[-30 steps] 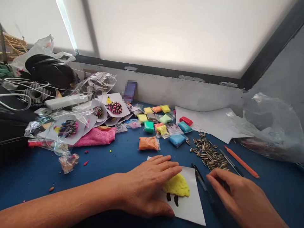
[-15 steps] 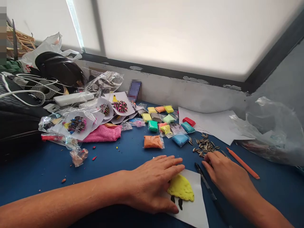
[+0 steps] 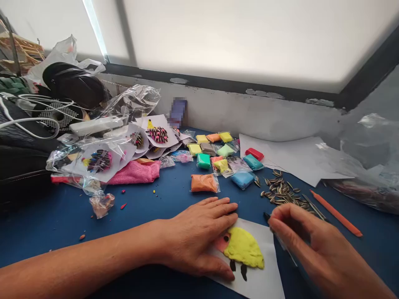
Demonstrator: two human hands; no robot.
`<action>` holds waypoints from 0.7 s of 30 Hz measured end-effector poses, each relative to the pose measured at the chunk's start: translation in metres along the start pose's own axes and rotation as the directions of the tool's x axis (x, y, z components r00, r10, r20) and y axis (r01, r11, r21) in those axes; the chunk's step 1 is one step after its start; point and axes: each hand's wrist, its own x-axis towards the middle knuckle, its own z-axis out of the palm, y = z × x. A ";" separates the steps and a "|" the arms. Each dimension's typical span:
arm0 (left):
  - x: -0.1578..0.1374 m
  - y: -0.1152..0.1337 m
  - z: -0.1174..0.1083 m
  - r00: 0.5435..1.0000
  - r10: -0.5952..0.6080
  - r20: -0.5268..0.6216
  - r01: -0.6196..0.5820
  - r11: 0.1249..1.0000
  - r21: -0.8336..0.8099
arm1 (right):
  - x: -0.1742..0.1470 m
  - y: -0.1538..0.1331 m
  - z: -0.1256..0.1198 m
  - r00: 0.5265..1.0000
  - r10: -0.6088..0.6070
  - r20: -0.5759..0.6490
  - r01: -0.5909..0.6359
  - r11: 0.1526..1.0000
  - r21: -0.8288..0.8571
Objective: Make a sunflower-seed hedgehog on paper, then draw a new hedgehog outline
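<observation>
My left hand (image 3: 202, 238) lies flat with fingers stretched, pressing on a white sheet of paper (image 3: 264, 286). On that sheet is a yellow clay shape (image 3: 245, 248) like a half dome, with two dark legs (image 3: 243, 272) and a pink patch bearing a black dot, partly covered by my hand. My right hand (image 3: 314, 241) is raised just right of the sheet, thumb and forefinger pinched together; what is between the fingertips is too small to make out. Beneath it lies a black pen (image 3: 289, 253), mostly hidden. Striped sunflower seeds (image 3: 282, 189) are heaped just beyond.
Several packets of coloured clay, including an orange packet (image 3: 205, 183) and a blue packet (image 3: 242, 180), lie in the middle. An orange clay-tool-like stick (image 3: 336, 214) rests at right. Finished seed pictures (image 3: 158, 133), a pink cloth (image 3: 135, 172) and plastic bags crowd the left.
My right hand has lifted away from the sunflower seeds and come back toward the sheet, its fingers pinched. My left hand stays on the paper, showing more of the pink patch.
</observation>
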 end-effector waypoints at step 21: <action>0.003 -0.014 0.010 0.997 0.061 -0.056 -0.066 0.994 -0.085 | -0.001 -0.009 0.045 0.985 -0.171 -0.032 0.173 0.980 0.092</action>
